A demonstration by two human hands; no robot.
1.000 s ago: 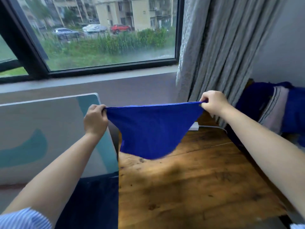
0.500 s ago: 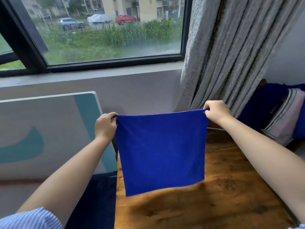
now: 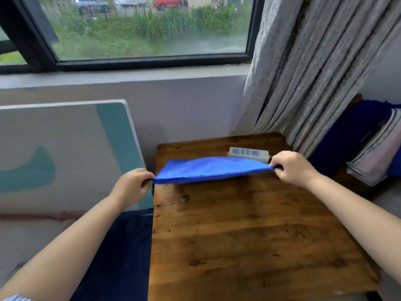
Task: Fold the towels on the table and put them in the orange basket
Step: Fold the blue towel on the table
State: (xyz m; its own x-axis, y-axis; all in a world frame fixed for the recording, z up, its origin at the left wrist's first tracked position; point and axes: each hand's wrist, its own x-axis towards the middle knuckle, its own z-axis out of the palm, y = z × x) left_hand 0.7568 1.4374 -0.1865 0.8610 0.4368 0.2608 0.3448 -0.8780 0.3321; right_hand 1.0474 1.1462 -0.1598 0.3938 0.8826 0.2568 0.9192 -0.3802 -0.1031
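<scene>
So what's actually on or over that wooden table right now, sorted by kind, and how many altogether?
Blue towel, pinched at its ends by the left hand and right hand above the table: 1
White power strip, lying at the table's far edge: 1
Hands: 2
Total: 4
The orange basket is not in view.

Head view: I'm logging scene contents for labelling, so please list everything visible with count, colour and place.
square blue cloth towel: one, blue, stretched above the table's far part
wooden table: one, brown, centre
white power strip: one, white, far table edge
grey pleated curtain: one, grey, upper right
black-framed window: one, top
white-and-teal panel: one, left
pile of folded fabrics: blue and striped, right edge
left hand: pinches the towel's left corner
right hand: pinches the towel's right corner
</scene>
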